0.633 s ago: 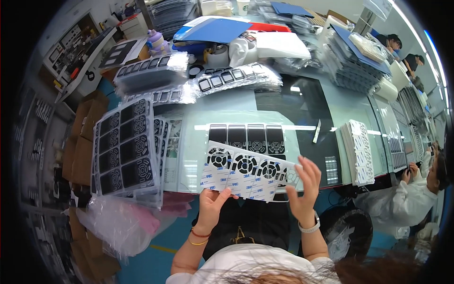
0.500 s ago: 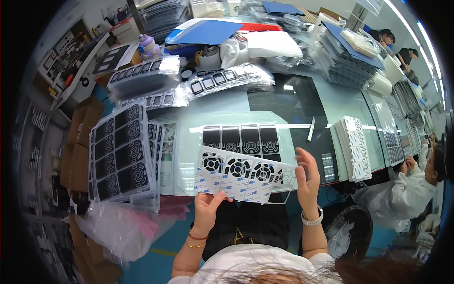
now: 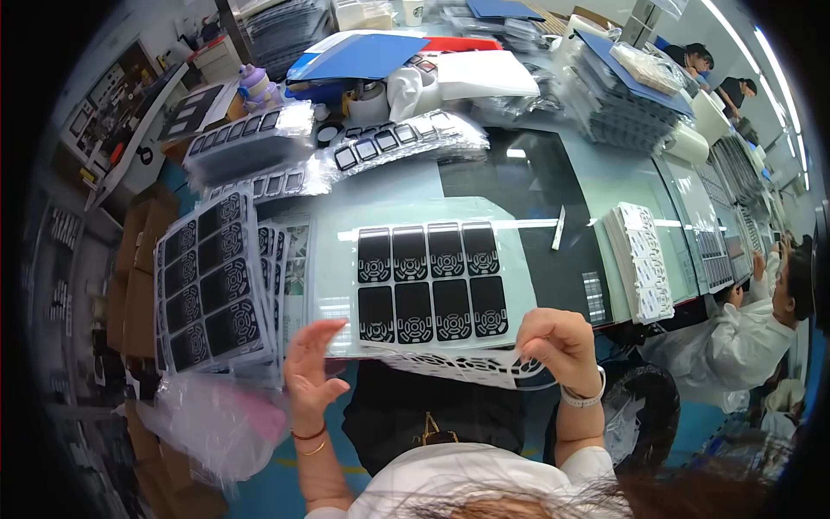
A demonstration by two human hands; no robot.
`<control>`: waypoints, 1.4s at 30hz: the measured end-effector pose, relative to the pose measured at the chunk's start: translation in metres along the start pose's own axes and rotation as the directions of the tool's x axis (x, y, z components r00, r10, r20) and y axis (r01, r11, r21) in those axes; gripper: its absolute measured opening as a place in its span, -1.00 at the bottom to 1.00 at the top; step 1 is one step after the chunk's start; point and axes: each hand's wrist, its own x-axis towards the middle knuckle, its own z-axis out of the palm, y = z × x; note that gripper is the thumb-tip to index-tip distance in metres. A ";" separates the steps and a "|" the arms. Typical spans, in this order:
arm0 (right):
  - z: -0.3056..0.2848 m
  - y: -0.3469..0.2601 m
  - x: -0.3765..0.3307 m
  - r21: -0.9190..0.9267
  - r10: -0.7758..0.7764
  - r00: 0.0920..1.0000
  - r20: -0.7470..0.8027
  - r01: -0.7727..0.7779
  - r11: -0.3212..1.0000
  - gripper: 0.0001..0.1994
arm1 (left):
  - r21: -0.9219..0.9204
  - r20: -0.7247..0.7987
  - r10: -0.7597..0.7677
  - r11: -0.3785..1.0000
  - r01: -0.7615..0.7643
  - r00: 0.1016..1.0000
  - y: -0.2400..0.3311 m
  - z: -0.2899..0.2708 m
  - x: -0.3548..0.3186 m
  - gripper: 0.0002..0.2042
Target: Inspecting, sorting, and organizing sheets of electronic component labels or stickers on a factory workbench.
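Note:
My right hand is closed, its thumb and fingers pinching the right end of a white adhesive sheet with ring-shaped cut-outs. This sheet hangs tilted along the table's front edge, seen nearly edge-on. My left hand is open, thumb and fingers apart, left of the sheet and holding nothing. Just beyond both hands a clear sheet of black rectangular stickers with ring-shaped patterns lies flat, in two rows. The white sheet's near side is hidden.
Stacked black sticker sheets stand at the left. To the right are a pile of white adhesive sheets and a slim white cutter on a black mat. Bagged frames lie behind. A co-worker sits at far right.
The white adhesive sheet has come down toward me, uncovering the black stickers. My left hand has let go of it and moved left; my right hand has closed on its right end.

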 end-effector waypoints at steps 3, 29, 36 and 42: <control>0.012 -0.008 0.021 -0.102 -0.016 0.985 0.174 0.034 0.994 -0.93 | 0.514 0.386 0.031 0.823 -0.243 0.922 0.042 0.027 0.033 -0.13; 0.039 0.012 0.028 -0.462 -0.149 0.973 0.175 0.214 0.861 -0.81 | 0.393 0.286 -0.163 0.919 0.039 0.944 0.006 0.080 0.020 -0.82; 0.040 0.022 0.021 -0.502 -0.242 0.958 0.151 0.285 0.816 -0.76 | 0.497 0.327 -0.210 0.867 0.021 0.921 0.011 0.085 0.026 -0.58; 0.040 0.011 0.013 -0.558 -0.267 0.947 0.180 0.322 0.765 -0.71 | 0.590 0.310 -0.246 0.807 0.017 0.918 0.003 0.078 0.021 -0.63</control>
